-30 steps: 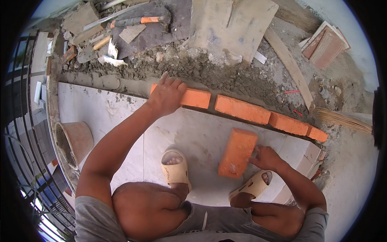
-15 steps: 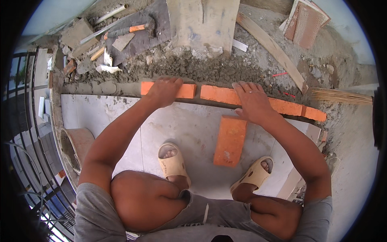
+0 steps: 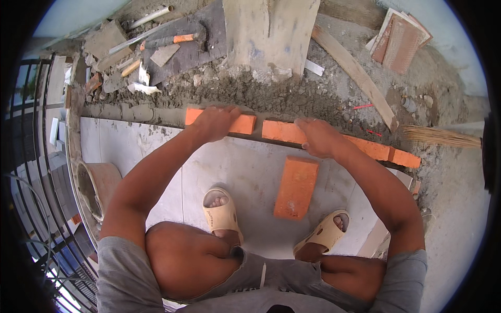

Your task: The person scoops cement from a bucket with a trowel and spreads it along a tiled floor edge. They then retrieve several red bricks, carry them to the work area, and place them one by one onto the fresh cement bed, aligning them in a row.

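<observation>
An orange brick [image 3: 243, 124] lies in the grey mortar bed at the left end of a brick row. My left hand [image 3: 215, 124] is closed over it, fingers across the far side and thumb side toward me. A short gap parts it from a second brick [image 3: 279, 131]. My right hand [image 3: 319, 139] grips that second brick near its right end, fingers bent over its top and far edge. Further right, another brick [image 3: 368, 147] and a shorter brick piece [image 3: 406, 158] continue the row. A loose brick [image 3: 296, 188] lies flat on the tiles between my feet.
Rough mortar [image 3: 245, 88] lies beyond the row. Behind it are a hammer [image 3: 182, 38], a board [image 3: 271, 36], a wooden plank [image 3: 355, 73] and a twig broom [image 3: 443, 135]. A bucket [image 3: 99, 188] stands on the left, by a black railing [image 3: 36, 156].
My right hand has slid slightly left along the second brick, its fingers going from stretched out to bent over it. My left hand stays on the left brick. The view has shifted a little.
</observation>
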`<action>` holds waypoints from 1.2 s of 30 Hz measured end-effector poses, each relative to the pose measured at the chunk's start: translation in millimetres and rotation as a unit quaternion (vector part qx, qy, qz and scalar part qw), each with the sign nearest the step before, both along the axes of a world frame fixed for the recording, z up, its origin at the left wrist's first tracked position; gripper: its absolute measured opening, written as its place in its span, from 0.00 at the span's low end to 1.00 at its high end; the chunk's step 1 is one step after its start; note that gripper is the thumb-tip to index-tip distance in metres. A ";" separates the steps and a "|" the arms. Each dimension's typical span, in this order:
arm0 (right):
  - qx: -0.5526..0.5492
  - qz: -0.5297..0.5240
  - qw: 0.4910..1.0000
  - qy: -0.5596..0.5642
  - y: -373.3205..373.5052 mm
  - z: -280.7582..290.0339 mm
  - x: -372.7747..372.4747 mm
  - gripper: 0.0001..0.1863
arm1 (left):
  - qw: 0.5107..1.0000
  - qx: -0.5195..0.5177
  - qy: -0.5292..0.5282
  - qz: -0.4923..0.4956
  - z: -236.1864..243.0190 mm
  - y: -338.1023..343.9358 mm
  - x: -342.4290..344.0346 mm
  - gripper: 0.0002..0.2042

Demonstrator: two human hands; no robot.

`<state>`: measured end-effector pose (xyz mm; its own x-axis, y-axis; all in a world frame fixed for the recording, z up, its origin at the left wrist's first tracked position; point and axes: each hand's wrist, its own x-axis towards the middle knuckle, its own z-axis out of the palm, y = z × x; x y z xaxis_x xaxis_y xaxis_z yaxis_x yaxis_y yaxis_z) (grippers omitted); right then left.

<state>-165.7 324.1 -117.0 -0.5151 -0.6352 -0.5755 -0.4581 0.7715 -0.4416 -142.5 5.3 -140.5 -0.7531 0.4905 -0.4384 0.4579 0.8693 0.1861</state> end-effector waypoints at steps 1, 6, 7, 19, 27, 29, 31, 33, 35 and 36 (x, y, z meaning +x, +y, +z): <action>0.013 -0.010 1.000 -0.002 0.8 -0.1 -2.9 0.34 | 1.000 -0.005 -0.003 -0.002 -0.1 -0.6 -4.9 0.18; 0.039 -0.024 0.998 -0.045 -8.2 3.6 -6.7 0.34 | 0.999 -0.020 -0.032 0.001 3.0 3.8 -6.2 0.18; 0.035 -0.022 0.998 -0.036 -5.4 3.8 -7.0 0.34 | 1.000 -0.012 -0.015 0.000 3.2 3.5 -5.4 0.18; -0.028 -0.016 0.999 0.005 3.0 -7.5 4.6 0.30 | 0.999 -0.014 -0.033 -0.008 0.9 3.3 -3.0 0.19; -0.012 -0.016 1.000 0.007 4.3 -13.0 4.8 0.34 | 0.998 -0.032 -0.044 0.010 0.2 9.5 -5.2 0.21; -0.074 -0.037 0.992 0.091 15.8 -7.1 7.5 0.33 | 0.998 -0.048 -0.037 0.019 -6.1 1.1 -3.8 0.24; -0.077 -0.073 0.988 0.114 39.2 13.2 7.0 0.33 | 0.998 -0.050 -0.043 0.019 -10.2 -1.2 1.0 0.28; -0.041 -0.123 0.988 0.086 71.0 44.7 -13.8 0.34 | 0.997 -0.051 -0.052 0.019 8.5 1.9 1.3 0.34; 0.050 -0.128 0.989 0.050 118.1 59.1 -23.8 0.36 | 0.999 -0.042 -0.011 -0.005 16.4 11.2 2.7 0.38; 0.089 -0.132 0.987 0.028 137.7 63.0 -24.0 0.37 | 0.999 -0.042 0.008 -0.016 23.2 17.6 2.1 0.39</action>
<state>-189.6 461.9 -54.1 -0.6834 -0.3660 -0.6317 -0.2516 0.9303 -0.2668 -140.4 22.9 -117.4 -0.7446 0.4763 -0.4677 0.4883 0.8664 0.1049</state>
